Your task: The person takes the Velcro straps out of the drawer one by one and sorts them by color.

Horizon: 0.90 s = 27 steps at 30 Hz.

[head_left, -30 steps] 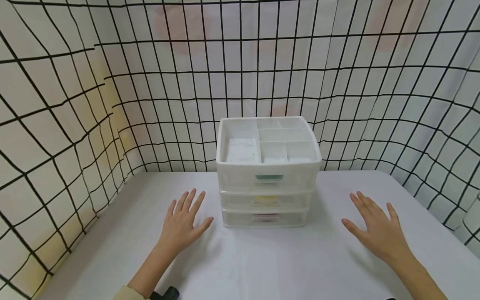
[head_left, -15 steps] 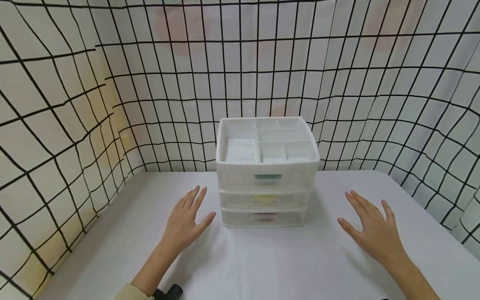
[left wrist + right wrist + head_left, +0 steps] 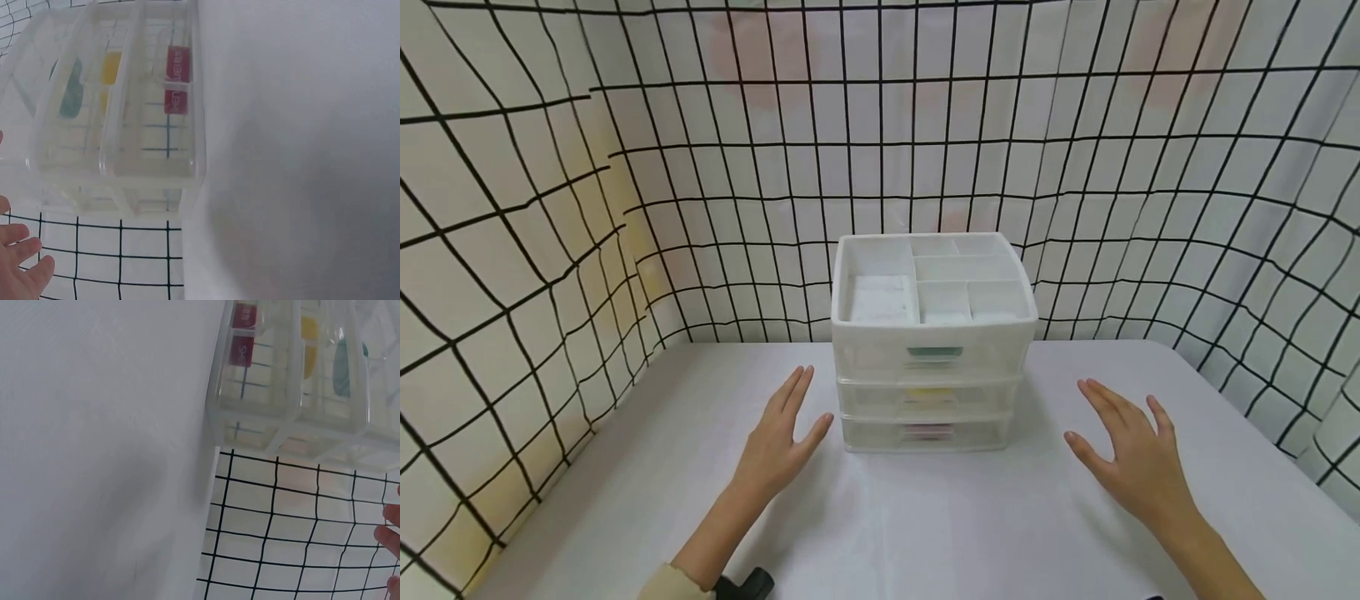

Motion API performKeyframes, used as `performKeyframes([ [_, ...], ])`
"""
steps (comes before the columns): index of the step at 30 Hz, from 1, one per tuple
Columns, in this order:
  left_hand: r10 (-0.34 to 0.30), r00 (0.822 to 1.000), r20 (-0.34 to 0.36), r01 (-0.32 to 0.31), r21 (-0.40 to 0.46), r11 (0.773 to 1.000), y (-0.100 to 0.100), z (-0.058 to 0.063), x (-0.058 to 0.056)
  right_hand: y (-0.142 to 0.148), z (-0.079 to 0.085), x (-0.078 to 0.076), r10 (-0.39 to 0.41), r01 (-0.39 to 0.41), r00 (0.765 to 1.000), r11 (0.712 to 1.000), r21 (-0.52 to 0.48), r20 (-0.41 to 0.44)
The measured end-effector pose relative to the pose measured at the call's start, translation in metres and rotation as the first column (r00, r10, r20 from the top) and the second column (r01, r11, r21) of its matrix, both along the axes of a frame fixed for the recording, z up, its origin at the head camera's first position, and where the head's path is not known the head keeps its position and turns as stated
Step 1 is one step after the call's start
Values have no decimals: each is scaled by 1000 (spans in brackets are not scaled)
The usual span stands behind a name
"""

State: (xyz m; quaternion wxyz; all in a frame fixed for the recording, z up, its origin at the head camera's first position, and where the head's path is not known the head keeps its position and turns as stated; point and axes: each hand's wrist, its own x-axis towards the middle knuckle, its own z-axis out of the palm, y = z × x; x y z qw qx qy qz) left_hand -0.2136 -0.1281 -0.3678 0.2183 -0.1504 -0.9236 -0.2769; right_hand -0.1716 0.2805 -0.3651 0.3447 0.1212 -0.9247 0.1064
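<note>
At the bottom edge, a dark object [image 3: 747, 585] by the left wrist is mostly cut off. Both hands have edged inward since a second ago: the left hand [image 3: 772, 457] has its thumb spread and fingers drawn closer together, and the right hand [image 3: 1138, 467] is spread. Between and beyond them, the drawer unit [image 3: 934, 365] stands unmoved on the white table [image 3: 917, 525]. Through its hazy fronts show a green item [image 3: 72, 97] in the top drawer, a yellow item [image 3: 111, 67] in the middle, and a red item [image 3: 178, 62], its lettering hard to read, in the bottom. Black wire grid [image 3: 881, 197] rises behind.
</note>
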Motion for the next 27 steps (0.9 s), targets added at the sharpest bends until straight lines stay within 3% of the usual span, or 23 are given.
performKeyframes([
  [13,-87,996,-23,90,199,976,11,7,-4,-17,5,-7,98,-103,989,994,-33,-112],
  [19,-117,992,-51,126,285,950,14,11,-7,-23,5,-11,118,-119,981,993,0,-152],
  [27,-138,987,-82,157,329,931,19,16,-9,-30,5,-13,151,-156,971,988,-15,-183],
])
